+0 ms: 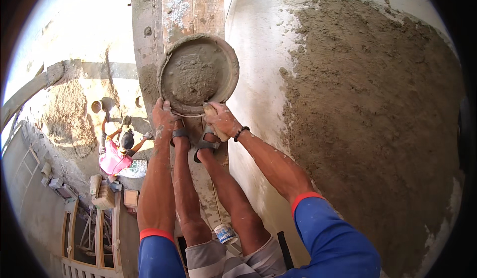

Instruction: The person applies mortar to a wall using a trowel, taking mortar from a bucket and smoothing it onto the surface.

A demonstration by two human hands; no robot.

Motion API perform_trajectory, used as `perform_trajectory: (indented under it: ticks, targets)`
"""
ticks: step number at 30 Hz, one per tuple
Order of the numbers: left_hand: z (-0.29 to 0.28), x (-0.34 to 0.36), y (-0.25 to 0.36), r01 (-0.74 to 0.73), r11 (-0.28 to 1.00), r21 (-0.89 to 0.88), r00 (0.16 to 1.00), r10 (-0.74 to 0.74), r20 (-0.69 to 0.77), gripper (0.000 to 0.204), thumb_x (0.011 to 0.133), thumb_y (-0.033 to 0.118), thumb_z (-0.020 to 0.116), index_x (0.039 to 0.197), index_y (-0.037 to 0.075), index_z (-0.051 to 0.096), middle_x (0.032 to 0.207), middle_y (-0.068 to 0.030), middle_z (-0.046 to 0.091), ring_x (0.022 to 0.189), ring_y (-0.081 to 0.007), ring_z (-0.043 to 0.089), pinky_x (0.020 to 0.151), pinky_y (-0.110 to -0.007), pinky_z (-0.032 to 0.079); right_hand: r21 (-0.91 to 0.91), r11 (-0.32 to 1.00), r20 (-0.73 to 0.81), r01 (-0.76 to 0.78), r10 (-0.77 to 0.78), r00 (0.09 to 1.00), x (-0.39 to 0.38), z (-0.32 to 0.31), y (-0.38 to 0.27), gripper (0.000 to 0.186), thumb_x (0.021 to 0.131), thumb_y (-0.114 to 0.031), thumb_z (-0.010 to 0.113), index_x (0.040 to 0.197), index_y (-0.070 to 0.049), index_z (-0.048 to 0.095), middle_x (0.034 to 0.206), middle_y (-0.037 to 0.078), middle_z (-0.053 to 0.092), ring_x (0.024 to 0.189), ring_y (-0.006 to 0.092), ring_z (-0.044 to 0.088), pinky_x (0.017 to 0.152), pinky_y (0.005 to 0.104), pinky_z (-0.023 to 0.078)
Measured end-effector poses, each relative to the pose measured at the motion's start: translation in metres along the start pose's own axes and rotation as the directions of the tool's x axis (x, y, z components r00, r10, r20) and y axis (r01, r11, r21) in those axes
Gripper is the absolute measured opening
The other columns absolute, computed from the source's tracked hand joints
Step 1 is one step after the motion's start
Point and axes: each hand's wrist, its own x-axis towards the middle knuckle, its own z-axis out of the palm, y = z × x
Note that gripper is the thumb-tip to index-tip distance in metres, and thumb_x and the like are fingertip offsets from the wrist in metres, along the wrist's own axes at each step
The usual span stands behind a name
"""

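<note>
A round tub (232, 74) caked with mortar stands on the planks in front of my feet. Wet grey mortar (191, 76) lies inside it, heaped a little in the middle. My left hand (163, 116) is closed on the tub's near left rim. A thin handle (188, 115) runs along the near rim between my hands. My right hand (223, 121) is closed around a pale wooden piece (210, 111), against the tub's near right edge. That piece looks like a tool handle, but the fingers hide much of it.
I stand on a narrow raised plank walkway (208, 9). Close on the right is a wall with a broad patch of rough mortar (367, 99). Far below on the left, another person (117, 158) works beside a sand heap (69, 114). A small white cup (225, 233) sits near my legs.
</note>
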Motion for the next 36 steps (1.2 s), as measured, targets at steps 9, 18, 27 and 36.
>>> perform_trajectory:
  ticks: [9,18,27,36]
  targets:
    - [0.005,-0.003,0.008,-0.050,0.987,0.151,0.993,0.065,-0.098,0.027,0.092,0.014,0.049,0.113,0.000,0.057,0.095,-0.0208,0.065,0.088,-0.0363,0.061,0.079,-0.041,0.045,-0.033,0.999,-0.012,-0.019,0.019,1.000,-0.031,-0.015,-0.025,0.054,0.075,-0.022,0.064,0.120,0.005,0.051,0.099,0.019,0.062,0.079,0.0242,0.063,0.070,0.0338,0.052]
    - [-0.007,0.002,0.008,-0.037,0.995,0.089,0.998,0.041,-0.042,0.021,0.092,0.014,0.051,0.104,-0.002,0.058,0.084,-0.0174,0.064,0.079,-0.0292,0.061,0.072,-0.038,0.046,-0.642,0.763,-0.130,0.079,-0.210,0.969,-0.060,-0.055,-0.086,0.047,0.078,-0.013,0.055,0.121,0.005,0.048,0.094,0.025,0.062,0.083,0.0413,0.062,0.074,0.0454,0.051]
    - [0.005,-0.017,0.037,-0.028,0.957,0.289,0.995,0.055,-0.084,0.019,0.090,0.013,0.052,0.104,0.001,0.058,0.090,-0.0198,0.065,0.084,-0.0376,0.061,0.075,-0.043,0.045,-0.912,0.342,0.173,0.228,-0.183,0.968,0.005,-0.036,-0.102,0.049,0.081,-0.010,0.056,0.123,0.012,0.042,0.085,0.020,0.064,0.078,0.0338,0.066,0.067,0.0390,0.055]
    - [0.019,-0.020,-0.015,-0.002,0.970,0.243,0.993,0.031,-0.117,0.023,0.089,0.017,0.054,0.103,0.000,0.056,0.100,-0.0207,0.061,0.099,-0.0379,0.055,0.084,-0.045,0.039,-0.902,0.278,0.302,0.330,-0.139,0.943,-0.007,-0.030,-0.107,0.032,0.081,-0.012,0.053,0.108,0.006,0.053,0.086,0.019,0.066,0.081,0.0293,0.067,0.062,0.0362,0.056]
